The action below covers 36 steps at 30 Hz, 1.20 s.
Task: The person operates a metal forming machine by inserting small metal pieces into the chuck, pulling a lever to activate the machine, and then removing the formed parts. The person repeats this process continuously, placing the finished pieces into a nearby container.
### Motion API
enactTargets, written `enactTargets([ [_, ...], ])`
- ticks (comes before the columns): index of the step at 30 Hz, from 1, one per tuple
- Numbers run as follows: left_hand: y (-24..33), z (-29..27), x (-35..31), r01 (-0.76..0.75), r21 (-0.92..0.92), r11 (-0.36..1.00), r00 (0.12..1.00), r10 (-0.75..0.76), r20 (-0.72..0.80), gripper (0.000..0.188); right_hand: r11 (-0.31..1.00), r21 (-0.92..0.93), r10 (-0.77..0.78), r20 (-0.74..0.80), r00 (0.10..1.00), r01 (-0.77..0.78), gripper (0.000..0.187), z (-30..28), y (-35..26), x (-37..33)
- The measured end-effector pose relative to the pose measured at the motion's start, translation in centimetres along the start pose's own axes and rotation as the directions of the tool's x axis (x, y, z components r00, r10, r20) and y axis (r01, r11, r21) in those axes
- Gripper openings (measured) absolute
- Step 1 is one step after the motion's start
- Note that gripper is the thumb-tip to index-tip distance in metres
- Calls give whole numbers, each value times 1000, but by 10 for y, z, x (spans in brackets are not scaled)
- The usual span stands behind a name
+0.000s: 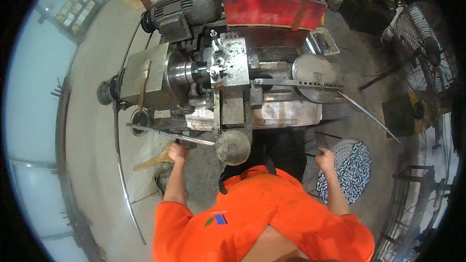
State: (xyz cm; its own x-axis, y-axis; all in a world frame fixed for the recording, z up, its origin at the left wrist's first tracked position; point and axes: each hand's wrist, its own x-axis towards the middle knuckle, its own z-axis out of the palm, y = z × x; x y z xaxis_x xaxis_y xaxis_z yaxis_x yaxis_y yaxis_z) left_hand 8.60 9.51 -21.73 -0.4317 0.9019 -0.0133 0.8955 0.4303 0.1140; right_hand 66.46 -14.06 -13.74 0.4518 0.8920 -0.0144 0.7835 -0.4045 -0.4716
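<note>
My left hand [177, 152] is closed just below a long steel lever [187, 139] that ends at a round steel disc [233, 148]. A short dark piece shows at its fingers; what it grips is hidden. On the other side of my lap, my right hand [325, 159] is also closed, beside a dark rod end [309, 155]; I cannot make out what is in it. Below and right of that hand, a perforated round tray [343, 149] holds many small shiny metal parts [353, 172]. Ahead stands a small lathe with a chuck [182, 73] and a tool block [230, 60].
A red bin [264, 12] of metal parts sits behind the lathe, next to an electric motor [187, 9]. At right are a second disc [315, 75] with a long lever [371, 116] and a fan [422, 43]. A curved rod [119, 165] stands at left.
</note>
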Motion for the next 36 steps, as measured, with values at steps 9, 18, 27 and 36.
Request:
enactTargets([
  [9,-35,-30,25,-348,99,932,887,294,356,47,996,86,-29,166,986,15,40,-42,-42,42],
  [18,-79,-70,30,-195,-340,920,823,342,453,41,869,186,-456,-58,888,459,41,-113,-212,152],
  [27,-152,-313,35,-90,-143,986,955,45,-293,35,448,-78,-871,189,454,891,21,-25,-459,202],
  [36,-66,-244,-80,263,60,963,932,-238,-273,53,486,-106,-808,322,493,867,27,5,-478,204],
])
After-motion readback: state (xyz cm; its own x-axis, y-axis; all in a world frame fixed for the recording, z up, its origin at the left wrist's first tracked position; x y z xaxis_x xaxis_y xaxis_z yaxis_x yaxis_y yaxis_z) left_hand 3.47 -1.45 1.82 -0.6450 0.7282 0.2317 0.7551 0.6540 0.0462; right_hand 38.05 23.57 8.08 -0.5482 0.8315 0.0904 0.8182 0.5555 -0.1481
